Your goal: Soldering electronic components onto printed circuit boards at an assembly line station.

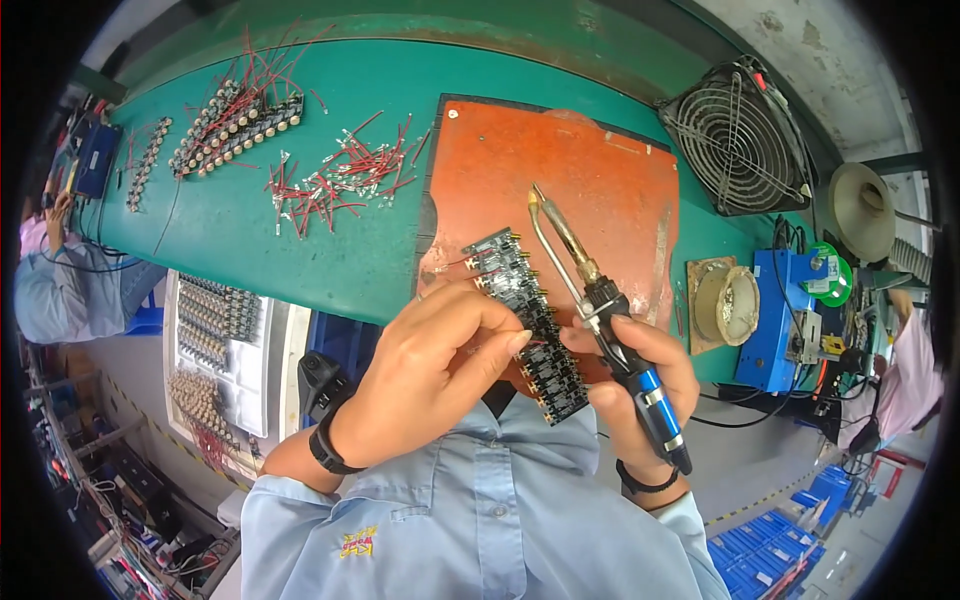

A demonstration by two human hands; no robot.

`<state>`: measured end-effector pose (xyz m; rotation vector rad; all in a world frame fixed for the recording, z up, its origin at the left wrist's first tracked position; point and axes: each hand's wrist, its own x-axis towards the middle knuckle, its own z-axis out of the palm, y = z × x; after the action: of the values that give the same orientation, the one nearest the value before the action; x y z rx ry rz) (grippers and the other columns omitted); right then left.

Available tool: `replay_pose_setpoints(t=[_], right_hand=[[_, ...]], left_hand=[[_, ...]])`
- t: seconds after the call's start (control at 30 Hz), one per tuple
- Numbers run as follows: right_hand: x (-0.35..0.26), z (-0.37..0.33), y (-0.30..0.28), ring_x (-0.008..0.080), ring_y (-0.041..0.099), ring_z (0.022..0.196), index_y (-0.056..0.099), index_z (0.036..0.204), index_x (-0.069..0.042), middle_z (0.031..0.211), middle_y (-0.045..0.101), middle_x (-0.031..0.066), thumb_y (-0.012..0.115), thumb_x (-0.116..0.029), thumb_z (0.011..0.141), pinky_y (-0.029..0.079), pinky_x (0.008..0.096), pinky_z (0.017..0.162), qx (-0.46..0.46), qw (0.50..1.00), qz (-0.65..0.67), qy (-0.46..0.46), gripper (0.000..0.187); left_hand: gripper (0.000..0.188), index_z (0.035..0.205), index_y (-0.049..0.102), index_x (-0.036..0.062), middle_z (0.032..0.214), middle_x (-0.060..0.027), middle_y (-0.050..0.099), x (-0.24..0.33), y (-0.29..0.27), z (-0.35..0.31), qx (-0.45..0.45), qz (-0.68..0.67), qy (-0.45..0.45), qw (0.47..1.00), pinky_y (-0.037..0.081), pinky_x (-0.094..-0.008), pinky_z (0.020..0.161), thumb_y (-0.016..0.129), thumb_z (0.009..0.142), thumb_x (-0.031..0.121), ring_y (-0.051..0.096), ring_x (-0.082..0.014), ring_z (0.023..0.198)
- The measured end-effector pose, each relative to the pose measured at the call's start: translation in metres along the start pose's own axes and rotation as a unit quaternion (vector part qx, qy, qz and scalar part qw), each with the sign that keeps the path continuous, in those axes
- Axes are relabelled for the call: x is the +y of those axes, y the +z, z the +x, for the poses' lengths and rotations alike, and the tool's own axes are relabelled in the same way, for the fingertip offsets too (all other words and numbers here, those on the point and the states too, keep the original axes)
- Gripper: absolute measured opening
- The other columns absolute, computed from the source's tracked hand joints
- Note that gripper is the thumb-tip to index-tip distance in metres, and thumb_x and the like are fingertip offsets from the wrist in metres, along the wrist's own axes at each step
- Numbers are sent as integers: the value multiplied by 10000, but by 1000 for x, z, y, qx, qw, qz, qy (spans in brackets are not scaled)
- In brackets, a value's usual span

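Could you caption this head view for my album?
Right hand grips a soldering iron; left hand steadies a black circuit strip.

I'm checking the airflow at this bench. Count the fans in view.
1. A single black fan with a round wire grille stands at the far right end of the green bench, past the orange mat. Others may be hidden outside the picture.

I see a long black circuit-board strip [527, 322] with a matt face and small glinting brass-coloured metal parts along its edge. The soldering iron [600, 310] has a dull brass-toned metal shaft and a glossy black and blue plastic grip. Under them lies a worn, scuffed orange mat [600, 190], rough-looking, on a smooth matt green tabletop [300, 250]. My sleeves are soft light-blue cloth [480, 510].
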<state>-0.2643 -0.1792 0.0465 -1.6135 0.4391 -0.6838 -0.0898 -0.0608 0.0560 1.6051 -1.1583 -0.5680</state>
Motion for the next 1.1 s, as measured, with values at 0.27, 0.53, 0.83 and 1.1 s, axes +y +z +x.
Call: replay_pose_setpoints(t=[0.27, 0.53, 0.83, 1.1], right_hand=[[4, 6, 1, 258, 627, 1021, 508, 1229, 30, 1105, 627, 205, 657, 15, 827, 505, 342, 869, -54, 998, 3, -38, 428], [2, 9, 1, 296, 630, 1036, 486, 1233, 24, 1122, 610, 222, 677, -55, 837, 514, 370, 867, -60, 997, -17, -34, 447], [-2, -19, -28, 297, 611, 1050, 445, 1232, 2, 1125, 580, 196, 781, -133, 781, 516, 407, 880, 64, 995, 82, 0, 578], [-1, -22, -47, 297, 611, 1049, 381, 1245, 5, 1102, 578, 205, 784, -273, 786, 571, 440, 834, 56, 997, -35, -39, 672]], left_hand=[[108, 814, 579, 14, 729, -68, 541, -2, 5, 0, -19, -23, -37, 999, 426, -312, 561, 656, 861, 73, 529, -195, 641], [111, 781, 588, 47, 781, -62, 557, -5, 1, -3, -26, 43, -17, 999, 389, -332, 701, 685, 816, 88, 530, -223, 764], [131, 724, 606, 73, 1082, -72, 576, -26, 6, 12, 81, 226, 21, 970, 280, -398, 871, 725, 738, 127, 465, -263, 1018], [134, 746, 602, 84, 1081, -45, 611, -23, 3, 9, 73, 223, 67, 970, 298, -417, 914, 731, 736, 116, 522, -253, 1007]])
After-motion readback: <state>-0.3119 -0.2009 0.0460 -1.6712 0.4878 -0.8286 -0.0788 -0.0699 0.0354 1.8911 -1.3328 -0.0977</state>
